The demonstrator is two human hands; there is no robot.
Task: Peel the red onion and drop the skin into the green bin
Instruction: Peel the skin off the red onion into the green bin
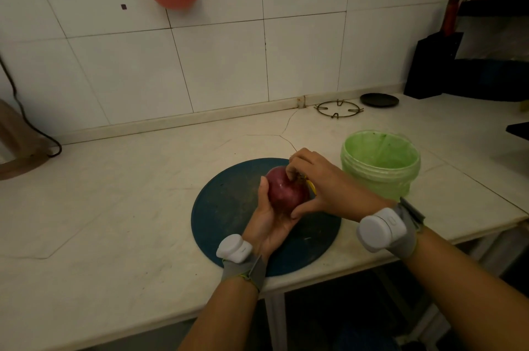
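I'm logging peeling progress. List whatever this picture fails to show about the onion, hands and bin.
Head view only:
- Underside and far side of the onion: covered by the left hand holding it and the right hand pinching its top; remaining skin unclear.
- A yellow thing beside the onion: mostly behind the right hand.
- Bottom of the green bin: dim and blurred; contents unclear.

We see a left wrist module and a right wrist module, both rounded and pale grey, on darker grey fabric bands; the left band shows yellow-green trim.
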